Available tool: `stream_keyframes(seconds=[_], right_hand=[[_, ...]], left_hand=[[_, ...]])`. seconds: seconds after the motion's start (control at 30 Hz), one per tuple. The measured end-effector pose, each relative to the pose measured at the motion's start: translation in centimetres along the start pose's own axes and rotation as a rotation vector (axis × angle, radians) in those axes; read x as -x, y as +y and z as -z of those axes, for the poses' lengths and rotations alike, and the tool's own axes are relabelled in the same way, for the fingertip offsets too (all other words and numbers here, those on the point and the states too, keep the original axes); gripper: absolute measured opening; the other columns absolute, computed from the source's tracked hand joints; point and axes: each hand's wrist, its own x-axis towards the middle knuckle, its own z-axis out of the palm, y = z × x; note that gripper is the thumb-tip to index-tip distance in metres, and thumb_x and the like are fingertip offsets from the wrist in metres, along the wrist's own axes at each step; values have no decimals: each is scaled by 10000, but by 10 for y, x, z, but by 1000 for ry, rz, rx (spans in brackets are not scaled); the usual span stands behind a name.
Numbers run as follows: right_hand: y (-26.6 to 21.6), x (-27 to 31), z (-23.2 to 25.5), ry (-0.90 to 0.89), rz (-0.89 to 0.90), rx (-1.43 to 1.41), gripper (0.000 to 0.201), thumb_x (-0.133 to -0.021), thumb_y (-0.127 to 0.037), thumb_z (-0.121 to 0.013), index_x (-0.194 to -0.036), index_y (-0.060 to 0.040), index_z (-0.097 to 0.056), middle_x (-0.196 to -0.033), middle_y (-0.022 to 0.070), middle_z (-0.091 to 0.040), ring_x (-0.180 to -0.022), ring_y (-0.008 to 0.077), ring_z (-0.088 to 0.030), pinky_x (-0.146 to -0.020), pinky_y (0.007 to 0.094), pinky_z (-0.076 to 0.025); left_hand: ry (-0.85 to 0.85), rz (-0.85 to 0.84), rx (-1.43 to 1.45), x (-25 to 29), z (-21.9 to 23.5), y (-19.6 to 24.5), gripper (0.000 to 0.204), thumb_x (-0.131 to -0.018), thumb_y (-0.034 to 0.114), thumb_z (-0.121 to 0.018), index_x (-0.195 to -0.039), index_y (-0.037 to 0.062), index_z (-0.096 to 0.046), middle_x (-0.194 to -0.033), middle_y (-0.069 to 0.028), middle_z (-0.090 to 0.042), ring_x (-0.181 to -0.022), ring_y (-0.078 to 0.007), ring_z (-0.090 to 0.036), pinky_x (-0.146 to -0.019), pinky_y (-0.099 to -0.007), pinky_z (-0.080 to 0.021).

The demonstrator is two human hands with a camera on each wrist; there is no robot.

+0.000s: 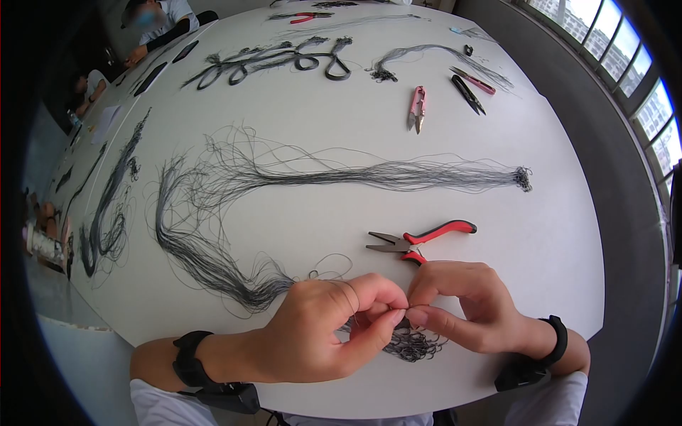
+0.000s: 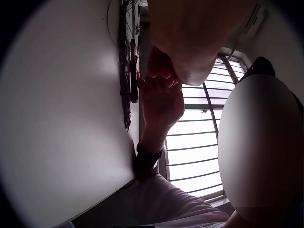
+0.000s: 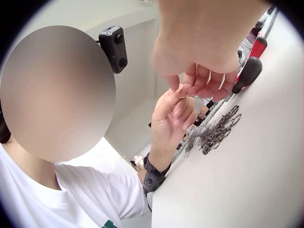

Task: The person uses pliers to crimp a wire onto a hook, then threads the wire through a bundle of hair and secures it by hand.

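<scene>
Fingertips of my left hand [image 1: 320,326] and right hand [image 1: 469,305] meet over the table's near side, each hand pinching a thin dark strand between thumb and forefinger. Part of a strand loops across the left forefinger [image 1: 353,292]. Below the hands lies a clump of small dark loops [image 1: 415,346], also seen in the right wrist view as a looped bundle [image 3: 221,130]. A curved bundle of dark strands [image 1: 202,270] runs up to the left hand. Just beyond the right hand rest red-and-black pliers [image 1: 402,245], jaws pointing left. The pinched strand's tip is hidden by the fingers.
A long straight strand bundle [image 1: 383,174] crosses mid-table. Farther off lie pink snips [image 1: 419,106], black snips [image 1: 467,94], looped bundles [image 1: 305,58] and other red-handled pliers [image 1: 310,15]. More strands [image 1: 117,184] lie at left. A person [image 1: 167,20] sits at the far left.
</scene>
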Motion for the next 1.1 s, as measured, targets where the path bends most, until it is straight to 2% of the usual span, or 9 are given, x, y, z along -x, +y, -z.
stream_keyframes(seconds=[0.43, 0.53, 0.6, 0.7, 0.8, 0.87, 0.9, 1.03, 1.1], right_hand=[[-4, -2, -6, 183, 118, 182, 41, -746, 63, -573, -741, 23, -580, -718, 82, -579, -635, 200, -535, -615, 273, -447], [-4, -3, -9, 301, 198, 286, 49, -739, 70, -586, -749, 22, -583, -715, 84, -577, -635, 190, -543, -582, 273, -443], [-7, -4, -6, 325, 144, 323, 41, -746, 63, -589, -753, 23, -585, -710, 83, -574, -642, 177, -549, -581, 271, -439], [5, -6, 7, 392, 112, 334, 8, -767, 31, -590, -766, 24, -585, -705, 82, -571, -653, 160, -553, -605, 266, -440], [14, -7, 32, 441, 3, 381, 61, -804, -19, -581, -778, 36, -579, -718, 73, -581, -669, 137, -556, -644, 256, -445], [18, -10, 48, 509, -72, 234, 105, -831, -55, -569, -787, 40, -580, -722, 53, -587, -683, 108, -551, -667, 240, -440], [17, -10, 57, 539, -119, 241, 119, -839, -68, -569, -790, 39, -587, -726, 40, -594, -698, 89, -547, -673, 230, -438], [22, -5, 94, 615, -275, 405, 136, -830, -103, -572, -780, 15, -617, -686, 29, -607, -656, 69, -501, -622, 215, -403], [27, -2, 110, 656, -330, 489, 144, -813, -113, -586, -775, 18, -632, -675, 29, -611, -630, 74, -492, -599, 225, -397]], left_hand=[[65, 95, 124, 0, -1, 2, 57, -813, -39, -554, -868, -36, -568, -659, -66, -633, -572, -69, -596, -540, -194, -463], [50, 168, 175, -1, -1, 0, 63, -844, -39, -515, -883, -43, -565, -789, -115, -649, -684, -103, -620, -601, -207, -475], [185, -129, -29, -8, -3, -7, 172, -926, 63, -419, -909, -40, -555, -925, -159, -633, -806, -158, -623, -686, -259, -493], [313, -134, 278, -17, 5, -4, 340, -978, 197, -298, -958, -35, -545, -1013, -187, -608, -879, -208, -617, -743, -325, -504], [252, 258, 894, -24, 34, 16, 375, -984, 301, -267, -763, 69, -464, -720, -96, -590, -660, -220, -612, -624, -349, -507], [198, 357, 880, -26, 55, 8, 358, -982, 309, -279, -693, 128, -388, -554, -26, -491, -514, -200, -552, -529, -330, -468], [321, 370, 827, -28, 58, 2, 335, -977, 298, -311, -692, 143, -394, -499, 14, -432, -445, -177, -502, -482, -316, -433], [297, 367, 929, -27, 100, -37, 252, -941, 233, -400, -712, 142, -448, -572, 26, -461, -619, -157, -576, -572, -294, -474], [525, 380, 991, -27, 111, -48, 208, -933, 150, -398, -743, 123, -476, -608, 67, -459, -624, -92, -529, -568, -251, -456]])
